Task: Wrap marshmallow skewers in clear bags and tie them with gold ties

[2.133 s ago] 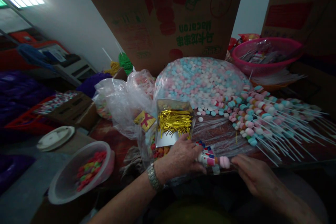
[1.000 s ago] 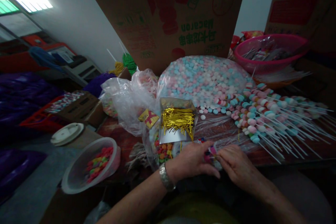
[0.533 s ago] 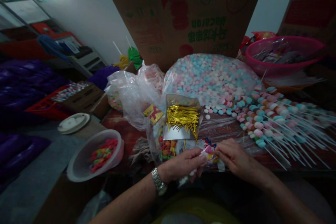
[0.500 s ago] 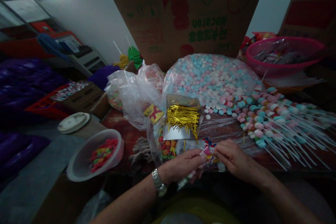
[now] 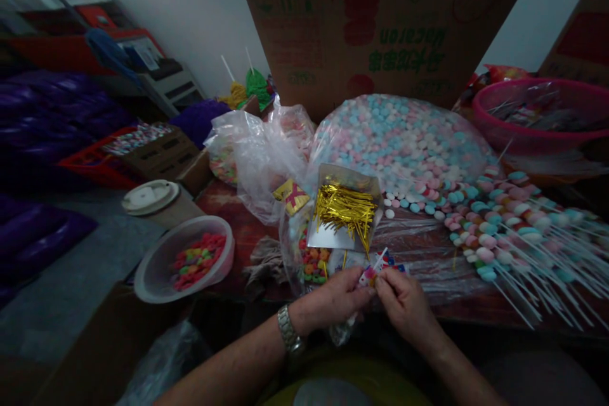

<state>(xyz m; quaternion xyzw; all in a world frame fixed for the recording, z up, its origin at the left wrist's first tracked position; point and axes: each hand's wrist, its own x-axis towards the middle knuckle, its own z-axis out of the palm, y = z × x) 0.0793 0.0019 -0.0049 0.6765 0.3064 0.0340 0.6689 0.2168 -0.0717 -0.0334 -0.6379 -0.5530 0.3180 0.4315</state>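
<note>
My left hand (image 5: 335, 298), with a metal watch on the wrist, is closed around a wrapped candy stick (image 5: 379, 260) near the table's front edge. Its white stick end points up between the hands, and clear wrapper hangs below the left fingers. The fingertips of my right hand (image 5: 404, 298) pinch the same wrapper, touching the left fingers. Just beyond lies an open box of gold twist ties (image 5: 345, 208). Left of that box is a yellow card with a red X (image 5: 291, 196). Ring-shaped candies (image 5: 314, 261) show in a clear bag beside my hands.
Candy skewers (image 5: 514, 228) are piled at right, beneath a pink basin (image 5: 537, 133). A big bag of pastel candies (image 5: 404, 133) rests before a cardboard box (image 5: 304, 32). At left are a white bowl (image 5: 147, 285), a grey cloth (image 5: 267, 260) and a lidded bucket (image 5: 152, 196).
The view has shifted, so the table's things sit differently in the frame. My right hand has come closer to my left, and a white stick end now shows between them.
</note>
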